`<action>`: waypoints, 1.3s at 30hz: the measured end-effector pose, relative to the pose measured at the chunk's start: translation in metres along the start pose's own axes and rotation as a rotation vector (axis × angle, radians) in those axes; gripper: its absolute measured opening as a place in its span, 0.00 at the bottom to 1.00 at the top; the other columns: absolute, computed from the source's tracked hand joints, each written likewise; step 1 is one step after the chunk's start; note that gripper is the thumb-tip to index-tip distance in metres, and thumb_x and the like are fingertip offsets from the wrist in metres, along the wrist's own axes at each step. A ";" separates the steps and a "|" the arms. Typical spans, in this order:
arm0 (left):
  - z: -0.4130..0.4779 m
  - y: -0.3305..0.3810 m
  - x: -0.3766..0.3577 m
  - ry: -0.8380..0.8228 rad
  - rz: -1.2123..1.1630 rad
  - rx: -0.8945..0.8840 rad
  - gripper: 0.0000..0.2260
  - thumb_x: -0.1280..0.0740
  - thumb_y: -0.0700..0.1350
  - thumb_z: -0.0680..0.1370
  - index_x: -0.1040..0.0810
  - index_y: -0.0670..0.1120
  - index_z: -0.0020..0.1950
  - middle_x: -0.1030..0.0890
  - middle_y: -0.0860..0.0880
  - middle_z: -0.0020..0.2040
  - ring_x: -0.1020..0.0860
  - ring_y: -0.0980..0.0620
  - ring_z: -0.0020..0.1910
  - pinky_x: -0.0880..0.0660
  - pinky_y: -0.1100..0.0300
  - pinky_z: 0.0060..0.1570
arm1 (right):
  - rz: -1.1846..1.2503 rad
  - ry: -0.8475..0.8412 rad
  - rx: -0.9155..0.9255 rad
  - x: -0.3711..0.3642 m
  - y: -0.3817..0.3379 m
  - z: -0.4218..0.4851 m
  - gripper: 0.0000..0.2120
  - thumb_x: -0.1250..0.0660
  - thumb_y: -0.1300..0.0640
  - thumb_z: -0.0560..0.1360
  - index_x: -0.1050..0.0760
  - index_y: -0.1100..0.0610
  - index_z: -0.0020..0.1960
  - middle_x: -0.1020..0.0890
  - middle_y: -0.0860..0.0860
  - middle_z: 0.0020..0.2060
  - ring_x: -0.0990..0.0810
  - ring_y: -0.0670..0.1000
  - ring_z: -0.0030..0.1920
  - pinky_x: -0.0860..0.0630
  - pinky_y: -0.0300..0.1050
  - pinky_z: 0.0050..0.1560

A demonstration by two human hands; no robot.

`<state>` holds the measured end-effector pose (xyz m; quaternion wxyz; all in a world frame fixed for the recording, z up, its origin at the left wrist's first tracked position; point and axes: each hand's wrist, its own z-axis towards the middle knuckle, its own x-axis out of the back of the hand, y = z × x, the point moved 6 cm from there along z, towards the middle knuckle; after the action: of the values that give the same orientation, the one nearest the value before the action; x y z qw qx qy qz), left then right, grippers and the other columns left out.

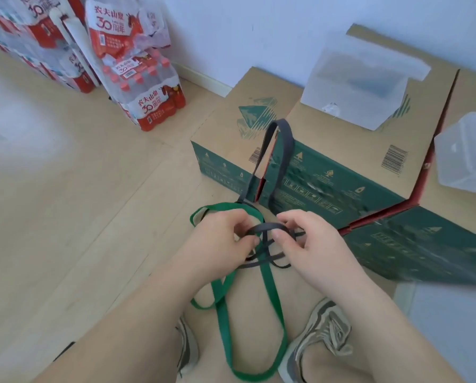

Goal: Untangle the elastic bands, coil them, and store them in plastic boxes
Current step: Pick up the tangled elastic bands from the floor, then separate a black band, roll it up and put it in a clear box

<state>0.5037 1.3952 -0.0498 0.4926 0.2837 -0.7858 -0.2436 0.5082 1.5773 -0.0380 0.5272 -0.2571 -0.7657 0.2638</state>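
A green elastic band (272,297) and a dark grey elastic band (285,150) are tangled together in front of me. My left hand (220,239) and my right hand (311,241) both pinch the crossing of the bands at the middle. A loop of the grey band rises over the edge of the cardboard box (328,139). The green band hangs down in a long loop between my shoes. Two clear plastic boxes stand on the cardboard: one (361,87) at the back, one (466,153) at the right edge.
Shrink-wrapped packs of water bottles (145,87) are stacked at the back left against the white wall. The wooden floor (65,189) stretches to the left. My shoes (322,335) stand below the hanging band.
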 end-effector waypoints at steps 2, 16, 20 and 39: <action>0.004 -0.006 0.000 -0.006 0.015 0.043 0.04 0.28 0.49 0.78 0.19 0.56 0.51 0.17 0.59 0.51 0.20 0.59 0.44 0.31 0.69 0.37 | 0.047 -0.023 -0.073 -0.002 0.006 0.007 0.14 0.34 0.43 0.82 0.26 0.41 0.67 0.23 0.39 0.55 0.20 0.44 0.51 0.22 0.46 0.55; 0.140 0.109 0.037 0.233 0.064 -0.185 0.30 0.34 0.46 0.81 0.40 0.52 0.82 0.30 0.47 0.77 0.28 0.46 0.73 0.28 0.54 0.68 | 0.316 0.084 -0.180 0.021 0.034 0.016 0.16 0.35 0.44 0.82 0.27 0.42 0.70 0.20 0.40 0.58 0.18 0.44 0.47 0.19 0.46 0.54; 0.153 0.107 0.035 0.295 0.199 -0.220 0.12 0.32 0.46 0.81 0.20 0.50 0.64 0.22 0.47 0.62 0.22 0.45 0.57 0.26 0.55 0.54 | 0.318 0.076 -0.176 0.025 0.036 0.015 0.11 0.35 0.44 0.83 0.25 0.42 0.64 0.20 0.38 0.57 0.19 0.40 0.50 0.24 0.36 0.48; -0.033 0.066 0.028 0.335 -0.469 -0.076 0.07 0.23 0.45 0.76 0.19 0.54 0.46 0.16 0.57 0.36 0.19 0.56 0.32 0.25 0.67 0.33 | 0.429 0.117 0.096 0.015 -0.019 -0.005 0.24 0.22 0.57 0.74 0.21 0.43 0.67 0.19 0.40 0.55 0.18 0.45 0.44 0.21 0.35 0.46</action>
<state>0.5104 1.4198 0.0251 0.5560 0.4753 -0.5967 -0.3299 0.5062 1.5746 -0.0134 0.5143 -0.4034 -0.6482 0.3907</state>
